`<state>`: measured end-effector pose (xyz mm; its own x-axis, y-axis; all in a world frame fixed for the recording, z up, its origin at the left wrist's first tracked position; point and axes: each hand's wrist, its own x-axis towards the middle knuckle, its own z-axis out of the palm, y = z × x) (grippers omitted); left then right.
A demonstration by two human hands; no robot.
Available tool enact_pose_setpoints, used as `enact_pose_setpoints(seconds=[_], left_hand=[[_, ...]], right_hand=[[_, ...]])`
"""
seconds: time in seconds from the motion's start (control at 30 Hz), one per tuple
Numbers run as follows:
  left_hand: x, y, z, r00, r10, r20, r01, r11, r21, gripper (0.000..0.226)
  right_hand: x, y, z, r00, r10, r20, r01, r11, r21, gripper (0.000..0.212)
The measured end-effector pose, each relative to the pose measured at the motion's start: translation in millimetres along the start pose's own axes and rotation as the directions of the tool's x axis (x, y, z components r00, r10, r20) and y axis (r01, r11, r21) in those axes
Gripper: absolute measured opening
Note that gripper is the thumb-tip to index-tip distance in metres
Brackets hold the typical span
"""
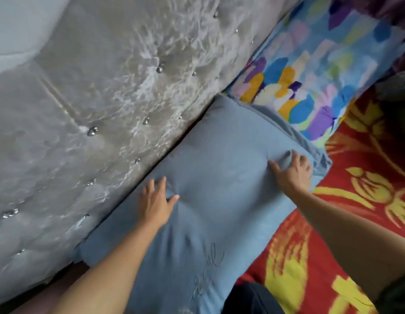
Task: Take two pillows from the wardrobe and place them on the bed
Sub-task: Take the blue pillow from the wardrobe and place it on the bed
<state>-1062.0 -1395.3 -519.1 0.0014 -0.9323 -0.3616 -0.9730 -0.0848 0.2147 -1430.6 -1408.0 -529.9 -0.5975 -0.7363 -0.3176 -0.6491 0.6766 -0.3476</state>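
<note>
On the blue pillow (219, 177), both hands are resting with their fingers spread, neither one closed around anything. Left hand (155, 205) is lying palm-down near the pillow's middle, fingers splayed and pointing toward the headboard, thumb stretched out to the side, pressing a shallow dent into the cloth. Right hand (292, 171) is sitting near the pillow's far corner, fingers open and bent a little, its fingertips touching a small raised fold of fabric; whether it is pinching that fold cannot be told. Both bare forearms are reaching in from the bottom of the view, the left one running up over the pillow, the right one crossing over the blanket.

The blue pillow is lying flat on the bed, its long edge pushed up against the grey tufted headboard (95, 98), which is studded with shiny buttons. Just beyond it, a second pillow with bright patches of colour (314, 71) is lying along the same headboard, its near edge touching or slightly overlapped by the blue pillow's loose hem. A red blanket with yellow patterns (355, 189) is covering the bed beside and under both pillows. Something dark is showing at the bottom edge, too cut off to identify.
</note>
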Motion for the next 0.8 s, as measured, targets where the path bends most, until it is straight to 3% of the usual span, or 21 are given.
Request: enact_pose_setpoints(seconds=[0.1, 0.13, 0.27, 0.4, 0.5, 0.67, 0.8], left_hand=[[30.3, -14.7, 13.1, 0.986, -0.154, 0.067, 0.155, 0.988, -0.006, 0.109], [38.5, -17.8, 17.5, 0.979, -0.191, 0.068, 0.191, 0.981, 0.007, 0.106], [69.5, -18.7, 23.8, 0.981, -0.169, -0.090, 0.168, 0.986, -0.014, 0.055], [80.4, -17.2, 30.2, 0.956, -0.081, -0.283, 0.085, 0.996, 0.002, 0.043], [72.6, -16.8, 43.7, 0.933, -0.036, -0.357, 0.065, 0.995, 0.070, 0.040], [39.2, -2.0, 37.1, 0.960, -0.096, -0.263, 0.130, 0.985, 0.116, 0.040], [-0.9, 2.4, 6.5, 0.991, 0.041, -0.129, -0.011, 0.974, 0.225, 0.035]], right_hand=[[8.9, 14.8, 22.2, 0.962, 0.249, 0.111, -0.264, 0.951, 0.163, 0.103], [11.0, 14.7, 31.2, 0.956, 0.264, 0.127, -0.285, 0.938, 0.196, 0.106], [18.2, 8.2, 55.9, 0.967, 0.252, 0.049, -0.255, 0.919, 0.300, 0.100], [21.2, 10.1, 72.6, 0.975, 0.219, -0.029, -0.198, 0.924, 0.326, 0.093], [27.3, 16.0, 78.3, 0.985, 0.170, 0.013, -0.168, 0.958, 0.234, 0.093], [23.2, 21.9, 50.1, 0.978, 0.156, 0.141, -0.158, 0.988, -0.002, 0.092], [-20.3, 13.6, 23.3, 0.987, 0.018, 0.158, -0.002, 0.995, -0.102, 0.062]])
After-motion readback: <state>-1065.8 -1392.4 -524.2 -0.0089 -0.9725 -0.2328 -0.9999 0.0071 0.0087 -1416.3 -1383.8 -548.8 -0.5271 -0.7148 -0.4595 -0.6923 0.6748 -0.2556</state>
